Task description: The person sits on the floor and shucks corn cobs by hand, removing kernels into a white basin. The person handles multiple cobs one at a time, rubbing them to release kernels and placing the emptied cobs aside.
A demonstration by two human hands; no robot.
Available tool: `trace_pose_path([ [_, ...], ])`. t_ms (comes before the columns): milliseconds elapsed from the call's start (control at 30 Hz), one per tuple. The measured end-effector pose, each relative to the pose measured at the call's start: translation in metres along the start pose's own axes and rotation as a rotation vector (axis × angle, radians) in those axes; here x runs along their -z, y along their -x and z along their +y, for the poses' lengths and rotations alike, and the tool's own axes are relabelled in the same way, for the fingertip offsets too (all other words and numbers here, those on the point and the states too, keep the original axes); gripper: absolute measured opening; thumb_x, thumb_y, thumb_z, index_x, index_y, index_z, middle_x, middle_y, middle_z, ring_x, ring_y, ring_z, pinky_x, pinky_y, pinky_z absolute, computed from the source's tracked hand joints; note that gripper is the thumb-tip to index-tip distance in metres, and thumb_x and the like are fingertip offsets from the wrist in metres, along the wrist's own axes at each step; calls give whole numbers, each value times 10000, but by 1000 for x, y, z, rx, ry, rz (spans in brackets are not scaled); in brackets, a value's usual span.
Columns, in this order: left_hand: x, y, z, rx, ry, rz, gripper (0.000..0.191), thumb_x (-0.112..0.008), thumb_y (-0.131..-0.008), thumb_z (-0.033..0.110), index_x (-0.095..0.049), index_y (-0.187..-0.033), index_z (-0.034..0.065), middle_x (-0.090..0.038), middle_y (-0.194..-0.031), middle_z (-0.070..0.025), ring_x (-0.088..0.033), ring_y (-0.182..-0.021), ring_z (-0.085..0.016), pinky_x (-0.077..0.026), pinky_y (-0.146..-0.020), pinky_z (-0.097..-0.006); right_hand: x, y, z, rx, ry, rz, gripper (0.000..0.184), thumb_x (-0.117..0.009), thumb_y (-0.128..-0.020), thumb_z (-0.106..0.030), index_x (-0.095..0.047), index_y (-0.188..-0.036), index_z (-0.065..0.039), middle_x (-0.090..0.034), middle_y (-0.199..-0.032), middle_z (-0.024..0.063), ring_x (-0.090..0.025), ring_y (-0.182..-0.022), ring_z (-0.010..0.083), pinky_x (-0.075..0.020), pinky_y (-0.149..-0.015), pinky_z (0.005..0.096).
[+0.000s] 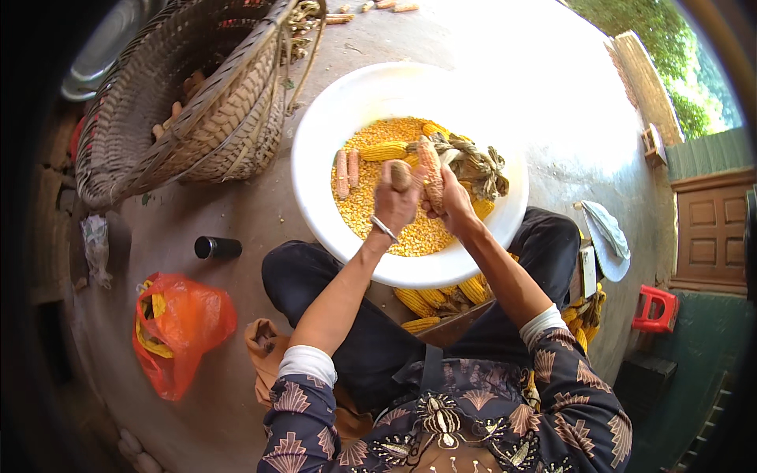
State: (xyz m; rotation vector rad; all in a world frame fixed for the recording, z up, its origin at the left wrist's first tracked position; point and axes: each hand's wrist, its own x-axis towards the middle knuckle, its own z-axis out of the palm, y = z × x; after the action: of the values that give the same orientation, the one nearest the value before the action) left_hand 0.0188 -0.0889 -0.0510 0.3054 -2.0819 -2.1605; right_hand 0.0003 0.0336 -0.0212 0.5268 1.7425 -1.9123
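Over a white basin (310, 195), my right hand (458, 204) grips a corn cob (430, 171), largely stripped of its kernels. Close beside it, my left hand (395, 204), wearing a bracelet, is closed around a brown round-ended object (400, 176); blur hides whether this is a cob. Loose yellow kernels (414, 239) cover the basin's bottom. Two bare cobs (342, 174) lie on them at the left. A full yellow ear (383, 151) rests behind my hands, and ears with braided dry husks (488, 168) lie at the right.
A large woven basket (236, 124) containing cobs stands at upper left. A black cylinder (218, 247) and an orange plastic bag (189, 331) are on the floor at left. More ears (420, 301) lie beneath the basin's near edge. At right are a phone (588, 272) and a red stool (655, 308).
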Motion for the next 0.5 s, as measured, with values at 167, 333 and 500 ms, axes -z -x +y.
trace_pose_path([
  [167, -5, 17, -4, -297, -195, 155, 390, -694, -890, 364, -602, -911, -14, -640, -751, -209, -661, -699, -350, -505, -609, -400, -9, 8, 3, 150, 223, 3, 503, -273, -1034, -437, -548, -821, -73, -484, -586, 23, -465, -476, 127, -352, -405, 294],
  [333, 13, 18, 11, -362, -238, 82, 348, -690, -873, 336, -564, -744, 39, -577, -652, -178, -609, -628, -376, -478, -563, -441, -9, 24, -14, -110, 26, -168, 396, -319, -1033, -419, -559, -950, -115, -533, -678, 7, -466, -471, 113, -330, -375, 255],
  [500, 23, 23, 13, -602, -343, 216, 320, -723, -812, 324, -550, -749, 63, -549, -645, -143, -595, -629, -357, -472, -573, -443, -15, 32, -11, -128, -18, -352, 310, -360, -1025, -399, -556, -982, -164, -540, -732, -17, -461, -482, 83, -298, -348, 197],
])
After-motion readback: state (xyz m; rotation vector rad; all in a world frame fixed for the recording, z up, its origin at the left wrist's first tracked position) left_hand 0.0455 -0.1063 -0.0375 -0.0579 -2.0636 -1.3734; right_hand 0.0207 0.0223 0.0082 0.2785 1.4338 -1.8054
